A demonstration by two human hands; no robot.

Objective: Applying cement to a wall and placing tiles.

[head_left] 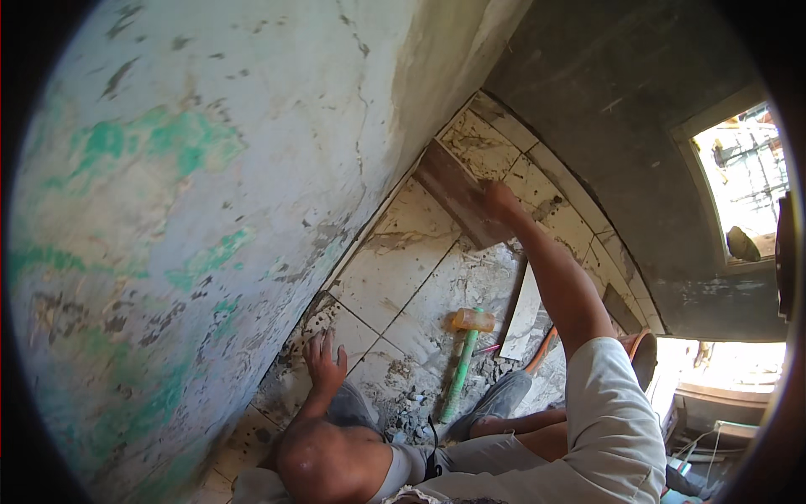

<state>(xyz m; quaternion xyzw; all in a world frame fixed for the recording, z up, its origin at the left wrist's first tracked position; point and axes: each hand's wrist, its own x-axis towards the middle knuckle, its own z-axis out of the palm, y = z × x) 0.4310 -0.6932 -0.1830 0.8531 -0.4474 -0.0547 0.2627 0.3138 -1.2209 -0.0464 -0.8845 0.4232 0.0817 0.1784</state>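
My right hand (501,202) reaches far forward and is closed on a brown flat rectangular board (453,186). The board lies across the pale floor tiles (395,281), with its far end close to the left wall. How the fingers grip it is partly hidden by the hand itself. My left hand (325,359) rests on a tile beside the foot of the wall, its fingers spread and nothing in it. Between my arms lies a mallet with an amber head (474,320) and a green handle (458,378).
A cracked, peeling wall (277,151) rises on the left, a dark grey wall (621,109) at the right. Broken mortar (411,412) lies near my knees. A loose white tile strip (524,315) and an orange rod-like piece (541,350) lie right of the mallet.
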